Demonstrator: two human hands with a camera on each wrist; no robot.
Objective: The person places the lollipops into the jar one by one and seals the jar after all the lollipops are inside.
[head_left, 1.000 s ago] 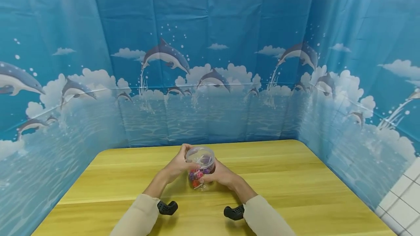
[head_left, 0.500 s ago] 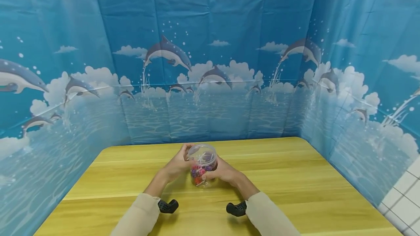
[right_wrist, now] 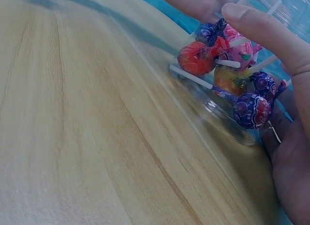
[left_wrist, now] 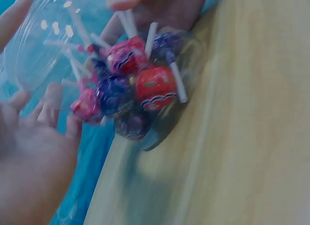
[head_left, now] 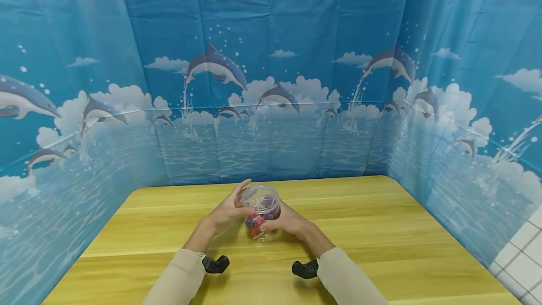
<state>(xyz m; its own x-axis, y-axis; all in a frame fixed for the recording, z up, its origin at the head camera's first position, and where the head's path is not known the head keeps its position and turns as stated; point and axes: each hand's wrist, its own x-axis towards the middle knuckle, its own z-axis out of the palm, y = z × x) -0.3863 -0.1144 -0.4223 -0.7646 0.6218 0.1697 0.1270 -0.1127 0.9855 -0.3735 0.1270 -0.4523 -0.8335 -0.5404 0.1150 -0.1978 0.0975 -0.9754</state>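
A clear round plastic jar (head_left: 263,209) with several wrapped lollipops (head_left: 256,223) is between my hands near the table's far side. My right hand (head_left: 290,220) grips its lower right side, with the thumb across the front. My left hand (head_left: 226,212) is at the jar's upper left, its index finger raised and its thumb against the front. In the left wrist view, the left fingers (left_wrist: 50,106) are spread loosely beside the jar's top. Red, pink, purple and orange wrappers with white sticks show in the wrist views. Whether the jar's base fully touches the table cannot be told.
The yellow wood-grain table (head_left: 381,248) has rounded far corners. A blue dolphin-print curtain (head_left: 279,149) hangs right behind it and along both sides. Black straps (head_left: 216,264) project from both sleeves. White tiles (head_left: 522,253) show at the lower right.
The left fingers, earlier curled around the jar's rim, have loosened, and the index finger now sticks up. The right hand keeps its grip. The jar has shifted slightly in view as the head moved.
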